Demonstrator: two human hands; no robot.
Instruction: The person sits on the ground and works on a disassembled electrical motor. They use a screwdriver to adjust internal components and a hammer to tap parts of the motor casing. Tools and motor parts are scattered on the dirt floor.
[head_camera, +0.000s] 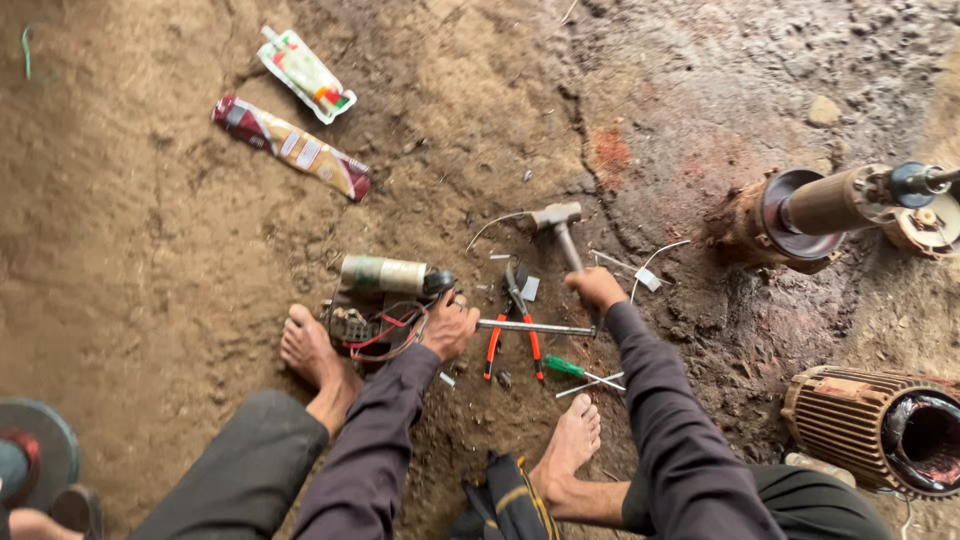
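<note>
the person sits on the dirt floor (150, 250) with both bare feet out in front, dark sleeves reaching forward. the right hand (594, 288) is closed in a fist around the handle of a hammer (560, 222), whose metal head sits up and away from the body, over the ground. the left hand (450, 325) is curled over the end of a small electrical unit (385, 300), a greenish cylinder with a dark block and a tangle of red wires beneath it; from here it is hard to say whether the fingers are gripping the unit or the end of the metal rod (535, 327) that runs sideways from that hand toward the right wrist. the unit lies just beside the left foot (310, 350).

under the rod lie pliers with orange handles (512, 335), and near the right foot (572, 440) a green-handled screwdriver (575, 369). bits of white wire are scattered around the hammer head.

further off on the right stands a rusty motor rotor on its shaft (830, 205), and below it a ribbed motor housing (875, 425). at the top left two crumpled food wrappers (295, 110) lie on the dirt.
</note>
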